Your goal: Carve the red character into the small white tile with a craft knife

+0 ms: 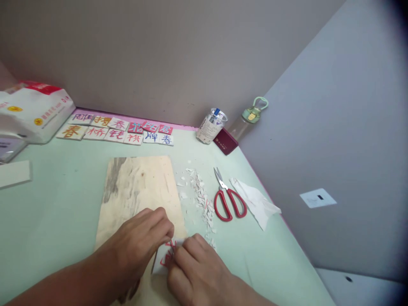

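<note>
Working close over a small white tile [162, 258] with red strokes on it, both hands meet at the near edge of a wooden board [140, 191]. The left hand [140, 240] curls down with fingertips pinched on the tile's upper edge, likely pinning it so it cannot slide. The right hand [194, 267] is closed, fingers bunched against the tile's right side; whether it holds a tool I cannot tell, as the knuckles hide it. The tile lies flat, half on the board's lower right corner, between the two hands.

The board sits on the pale green bench [57, 212], probably as a firm backing to spare the surface. White scraps [200, 197] lie in a loose line just right of the board, within sweeping reach yet off the working patch. Red-handled scissors [228, 199] rest shut beside the scraps, next to a crumpled tissue [255, 199].

Finished lettered tiles [117, 129] stand in two rows along the back wall, well apart from the hands. A tin [211, 125], a dark red booklet [225, 141] and a bottle [248, 119] crowd the far corner. A white bag [35, 110] lies far left.
</note>
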Demonstrator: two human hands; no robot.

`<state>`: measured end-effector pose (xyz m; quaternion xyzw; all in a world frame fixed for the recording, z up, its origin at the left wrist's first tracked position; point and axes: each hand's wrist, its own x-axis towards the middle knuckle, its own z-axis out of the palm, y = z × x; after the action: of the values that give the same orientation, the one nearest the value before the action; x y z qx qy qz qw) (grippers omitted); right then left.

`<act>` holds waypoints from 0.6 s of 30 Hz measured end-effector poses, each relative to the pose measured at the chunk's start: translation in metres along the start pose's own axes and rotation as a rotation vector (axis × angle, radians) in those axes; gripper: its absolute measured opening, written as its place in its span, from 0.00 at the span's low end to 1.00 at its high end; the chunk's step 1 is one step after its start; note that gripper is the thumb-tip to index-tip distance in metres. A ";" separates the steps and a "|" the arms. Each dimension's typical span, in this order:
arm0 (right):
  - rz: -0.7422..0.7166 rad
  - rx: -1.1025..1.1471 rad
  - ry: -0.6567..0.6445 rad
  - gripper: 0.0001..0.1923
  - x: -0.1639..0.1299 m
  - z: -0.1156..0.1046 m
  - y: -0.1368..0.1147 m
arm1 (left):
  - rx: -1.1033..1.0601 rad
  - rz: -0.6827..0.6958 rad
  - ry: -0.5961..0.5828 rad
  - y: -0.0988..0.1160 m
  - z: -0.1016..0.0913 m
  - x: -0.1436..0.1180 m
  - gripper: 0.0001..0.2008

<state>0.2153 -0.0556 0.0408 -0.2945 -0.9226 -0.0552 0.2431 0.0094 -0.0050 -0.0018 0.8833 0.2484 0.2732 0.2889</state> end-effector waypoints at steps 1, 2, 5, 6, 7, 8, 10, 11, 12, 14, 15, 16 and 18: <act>-0.002 -0.005 0.006 0.26 0.000 0.000 0.000 | -0.005 0.000 0.003 0.000 0.000 0.000 0.12; 0.000 -0.008 0.010 0.25 0.000 0.000 0.000 | -0.007 0.004 0.004 -0.001 -0.001 0.000 0.12; 0.002 -0.007 0.006 0.22 0.000 0.000 0.000 | -0.015 0.024 0.001 -0.002 -0.003 0.002 0.11; 0.000 -0.005 0.001 0.22 0.001 0.000 0.001 | -0.033 0.011 0.013 -0.001 -0.005 0.003 0.12; -0.001 -0.004 -0.004 0.21 0.001 -0.001 0.001 | -0.065 -0.019 0.028 -0.001 -0.007 0.005 0.12; 0.000 -0.003 -0.003 0.21 0.002 -0.001 0.001 | -0.103 -0.069 0.044 0.000 -0.010 0.006 0.13; 0.008 0.004 0.013 0.20 0.002 0.000 0.002 | -0.167 -0.197 0.080 0.002 -0.017 0.008 0.15; 0.017 0.013 0.025 0.20 0.001 0.001 0.002 | -0.177 -0.250 0.098 0.002 -0.020 0.009 0.15; 0.030 0.036 0.030 0.19 0.000 0.003 0.003 | -0.173 -0.282 0.114 0.003 -0.023 0.009 0.14; 0.081 0.130 0.049 0.17 -0.003 0.005 0.004 | -0.135 -0.291 0.165 0.002 -0.028 0.010 0.12; 0.141 0.211 0.062 0.15 -0.005 0.005 0.005 | -0.108 -0.270 0.194 0.001 -0.028 0.010 0.10; 0.231 0.317 0.073 0.13 -0.006 0.005 0.006 | -0.076 -0.247 0.217 0.000 -0.028 0.009 0.07; 0.517 0.575 0.074 0.10 -0.005 0.001 0.008 | -0.014 -0.232 0.239 -0.001 -0.026 0.007 0.11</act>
<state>0.2231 -0.0516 0.0370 -0.4349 -0.7864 0.2582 0.3547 -0.0022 0.0092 0.0177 0.8079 0.3794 0.3430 0.2928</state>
